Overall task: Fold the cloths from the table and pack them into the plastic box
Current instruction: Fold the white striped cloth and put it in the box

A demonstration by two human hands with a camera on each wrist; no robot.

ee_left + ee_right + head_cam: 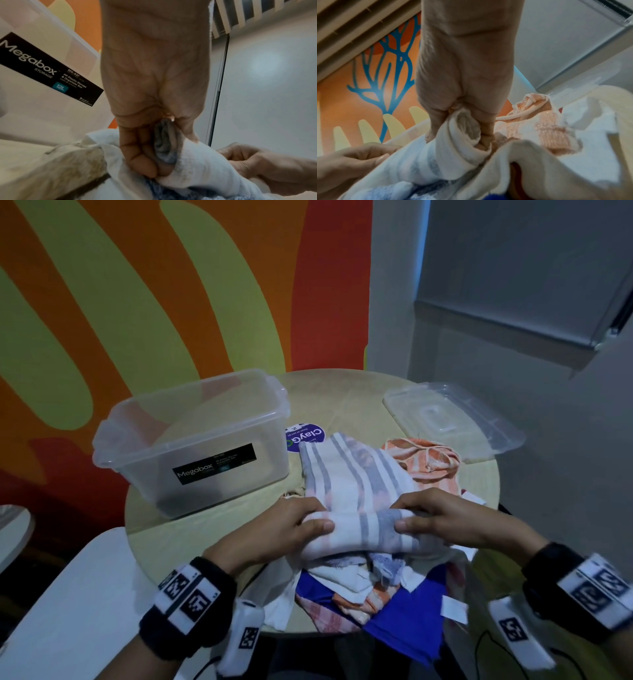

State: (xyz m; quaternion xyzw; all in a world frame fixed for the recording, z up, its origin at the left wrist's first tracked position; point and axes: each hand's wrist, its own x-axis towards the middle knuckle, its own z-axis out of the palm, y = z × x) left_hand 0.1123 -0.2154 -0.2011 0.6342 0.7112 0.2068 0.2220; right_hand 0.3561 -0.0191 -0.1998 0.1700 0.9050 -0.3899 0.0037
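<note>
The plastic box (191,440) is seen beyond and to the left of the left hand (291,523), w/ its opening up and nothing visible inside; it is probably kept that close so a folded piece can be dropped in w/ a short reach. Between the box and the cloths, a purple sticker (304,437) lies on the counter (205,529).

The striped cloth (356,484) is gripped at its near folded edge by both hands: the left hand is curled round the left end, a bunch of fabric being seen pinched in the fist in the left wrist view. The right hand (442,520) is closed on the right end in the same way. The hands are set apart along the edge, presumably so the fold is kept straight and taut. The rest of the cloth is spread away from the hands, on top of the pile.

Under and nearer than the hands, more unfolded cloths (376,594) are heaped (blue, white, orange-checked), so the task is judged to be at an early stage. Beyond the right hand an orange cloth (424,460) is crumpled, and farther right the lid (455,419) is laid aside, leaving the box open for packing.
</note>
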